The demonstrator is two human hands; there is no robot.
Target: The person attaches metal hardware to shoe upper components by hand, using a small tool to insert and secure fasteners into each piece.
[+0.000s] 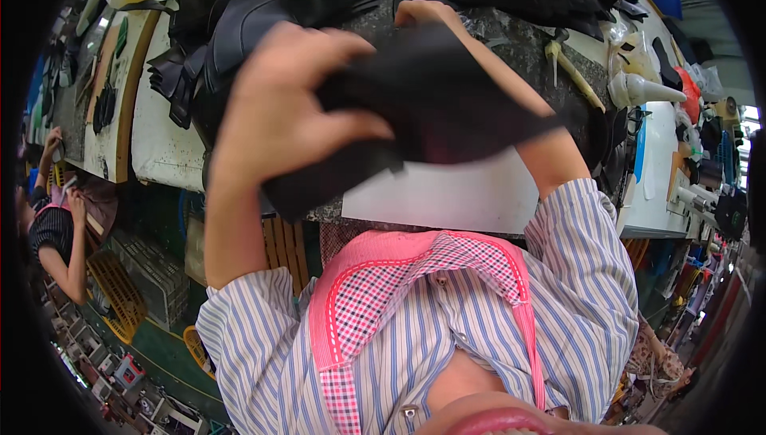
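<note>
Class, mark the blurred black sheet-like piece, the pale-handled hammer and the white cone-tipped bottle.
Blurred black sheet-like piece (439, 96): head view, central surface.
Pale-handled hammer (579, 79): head view, handle.
White cone-tipped bottle (637, 90): head view, body.

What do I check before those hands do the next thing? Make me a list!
1. Left hand gripping the thin, black, leather-looking piece: ok.
2. Right hand touching that piece too: cannot tell, its fingers are partly hidden.
3. Piece's edges clear enough to inspect: not ok, blurred.
4. Flat, smooth white sheet fully uncovered: not ok, the piece hides part.
5. Pale, long-handled tool apart from both hands: ok.
</note>
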